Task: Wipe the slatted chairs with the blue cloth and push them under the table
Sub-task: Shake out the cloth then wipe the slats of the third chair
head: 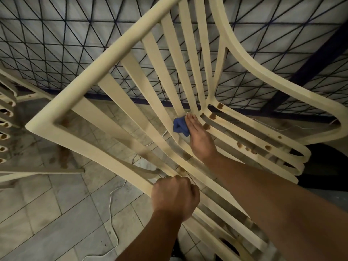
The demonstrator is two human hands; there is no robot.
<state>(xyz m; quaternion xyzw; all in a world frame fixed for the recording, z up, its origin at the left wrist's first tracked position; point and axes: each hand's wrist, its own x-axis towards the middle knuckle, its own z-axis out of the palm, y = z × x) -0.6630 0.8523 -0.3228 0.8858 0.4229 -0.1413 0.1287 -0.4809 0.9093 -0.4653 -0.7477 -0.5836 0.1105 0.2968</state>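
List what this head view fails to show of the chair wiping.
1. The blue cloth: head view, mostly under the flat right hand, so its full extent is unclear.
2. The left hand: head view, it grips a slat of the cream plastic slatted chair, with the fingertips hidden behind the knuckles.
3. The stacked cream chairs: head view, cut off by the left edge.
4. The table: nowhere in the frame.

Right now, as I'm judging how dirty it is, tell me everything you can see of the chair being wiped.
The chair is cream, plastic-looking, with long slats curving from back into seat and a looped armrest. It is tilted over the tiled floor. Brown stains mark the seat's slot ends. The left hand grips a side rail; the right hand presses the cloth on the slats where back meets seat.
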